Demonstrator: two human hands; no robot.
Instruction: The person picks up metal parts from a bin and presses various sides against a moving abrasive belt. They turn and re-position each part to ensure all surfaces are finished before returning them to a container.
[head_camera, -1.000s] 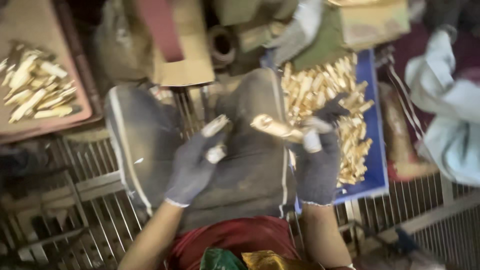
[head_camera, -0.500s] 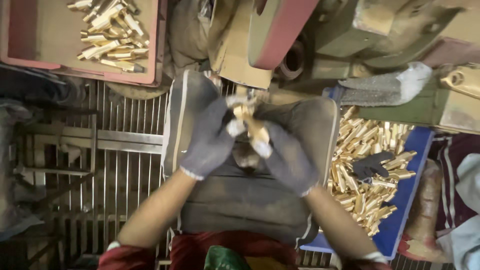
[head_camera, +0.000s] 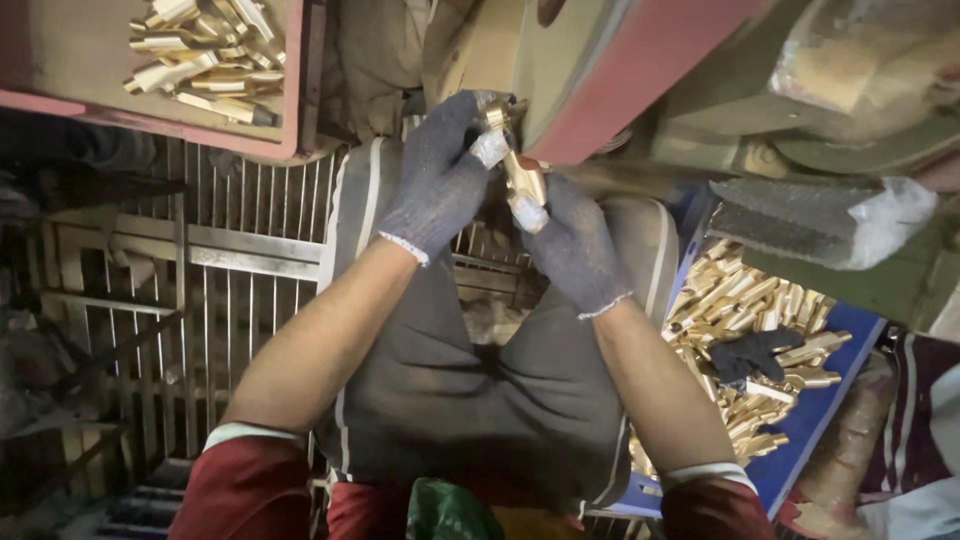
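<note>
No labels, signs or screens show anywhere around the workbench. The nearest thing to a package is a pale, crumpled plastic wrap (head_camera: 890, 215) on the end of a dark block at the right edge, though it is hard to be sure.

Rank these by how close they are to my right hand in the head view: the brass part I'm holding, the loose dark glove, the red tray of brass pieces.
From the right hand:
1. Brass part, in its fingers.
2. Loose dark glove, lower right on the brass pile.
3. Red tray, far upper left.
</note>
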